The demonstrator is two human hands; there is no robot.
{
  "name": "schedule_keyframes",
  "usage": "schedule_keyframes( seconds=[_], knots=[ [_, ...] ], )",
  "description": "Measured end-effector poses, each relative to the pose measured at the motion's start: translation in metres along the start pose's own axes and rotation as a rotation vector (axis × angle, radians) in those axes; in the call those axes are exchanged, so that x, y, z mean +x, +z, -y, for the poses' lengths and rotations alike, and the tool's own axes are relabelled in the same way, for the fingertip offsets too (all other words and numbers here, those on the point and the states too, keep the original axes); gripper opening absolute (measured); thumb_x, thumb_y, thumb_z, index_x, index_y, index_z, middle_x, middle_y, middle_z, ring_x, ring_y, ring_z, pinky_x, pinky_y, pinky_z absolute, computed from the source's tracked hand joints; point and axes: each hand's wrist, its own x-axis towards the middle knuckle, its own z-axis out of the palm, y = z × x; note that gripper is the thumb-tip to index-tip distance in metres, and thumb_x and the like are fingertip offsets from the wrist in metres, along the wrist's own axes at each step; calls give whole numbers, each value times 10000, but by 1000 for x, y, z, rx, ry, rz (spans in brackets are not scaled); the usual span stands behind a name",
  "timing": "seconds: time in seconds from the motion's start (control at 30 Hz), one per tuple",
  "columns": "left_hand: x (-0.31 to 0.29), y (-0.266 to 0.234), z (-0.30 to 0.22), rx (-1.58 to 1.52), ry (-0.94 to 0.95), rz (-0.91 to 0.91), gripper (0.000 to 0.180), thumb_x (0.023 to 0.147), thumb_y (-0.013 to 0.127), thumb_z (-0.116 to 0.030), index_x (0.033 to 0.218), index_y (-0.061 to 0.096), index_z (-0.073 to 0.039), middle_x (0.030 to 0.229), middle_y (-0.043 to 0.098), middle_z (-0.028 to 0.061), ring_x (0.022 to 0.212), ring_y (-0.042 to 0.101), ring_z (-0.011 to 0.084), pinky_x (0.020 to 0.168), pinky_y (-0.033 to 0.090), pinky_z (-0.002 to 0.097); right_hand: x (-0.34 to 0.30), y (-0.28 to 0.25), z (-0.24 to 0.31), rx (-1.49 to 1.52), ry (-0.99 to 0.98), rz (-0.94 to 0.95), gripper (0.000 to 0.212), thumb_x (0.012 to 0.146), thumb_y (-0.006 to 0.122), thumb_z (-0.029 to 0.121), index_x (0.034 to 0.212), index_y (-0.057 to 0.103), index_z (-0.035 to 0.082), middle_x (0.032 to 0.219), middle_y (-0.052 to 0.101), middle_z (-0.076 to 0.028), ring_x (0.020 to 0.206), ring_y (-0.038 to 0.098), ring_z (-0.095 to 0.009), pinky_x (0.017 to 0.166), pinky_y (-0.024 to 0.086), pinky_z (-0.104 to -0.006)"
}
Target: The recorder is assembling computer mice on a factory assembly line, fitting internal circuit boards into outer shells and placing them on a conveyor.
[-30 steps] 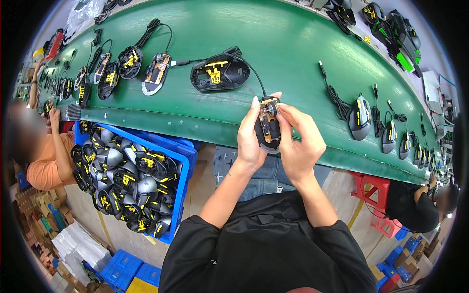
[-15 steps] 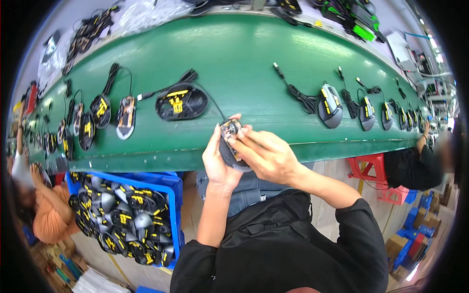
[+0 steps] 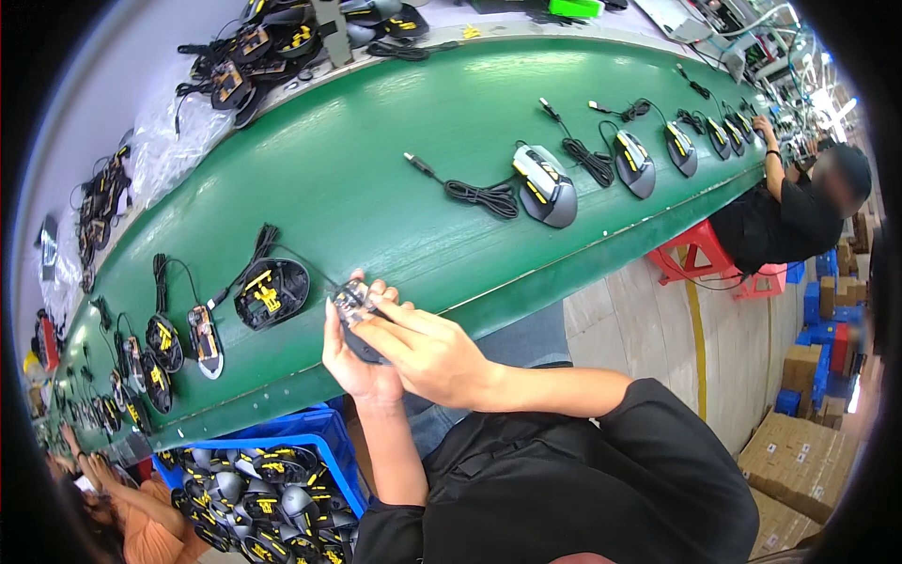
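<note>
My left hand [image 3: 355,367] is closed round a half-assembled computer mouse base [image 3: 352,299] with its circuit board exposed, held above the belt's near edge. The fingers of my right hand [image 3: 437,359] are closed over the board and press on its upper part. They hide much of it, and anything small between the fingertips cannot be made out. A cable runs from the base toward a coiled bundle. Beside it on the belt lies a black mouse top shell [image 3: 272,293], its inside with yellow parts facing up.
The green conveyor belt [image 3: 395,179] carries finished grey mice [image 3: 545,186] to the right and open mouse bases [image 3: 204,340] to the left. A blue crate [image 3: 324,446] full of shells stands below left. Co-workers sit at both sides; a red stool [image 3: 691,254] is at right.
The view has swung, so the belt now slants and the scene sits further left. Both hands keep hold of the mouse base, the right fingers still on its board.
</note>
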Motion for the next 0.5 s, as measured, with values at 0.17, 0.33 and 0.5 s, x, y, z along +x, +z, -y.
schedule_keyframes(
  seconds=[0.17,0.33,0.5],
  knots=[
    [-11,0,-23,-105,7,1,473,1020,398,-367,1285,476,18,1005,529,154,956,510,266,891,474,444,10,-7,0,347,44,37,272,769,652,25,1040,671,19,1013,699,-139,925,685,-292,782,557,-388],
    [-9,26,-13,212,-20,-376,384,974,449,-350,1085,574,-3,862,536,115,760,514,239,711,466,375,96,-28,-10,195,-12,-71,213,778,722,36,989,703,33,871,715,-107,785,697,-249,705,552,-331],
    [-4,-4,-15,-64,-220,16,375,955,456,-359,1067,570,-20,842,527,121,730,504,198,663,457,357,194,96,4,-269,-456,644,613,672,785,211,1243,601,84,1023,693,-151,968,646,-343,869,524,-434]
  ],
)
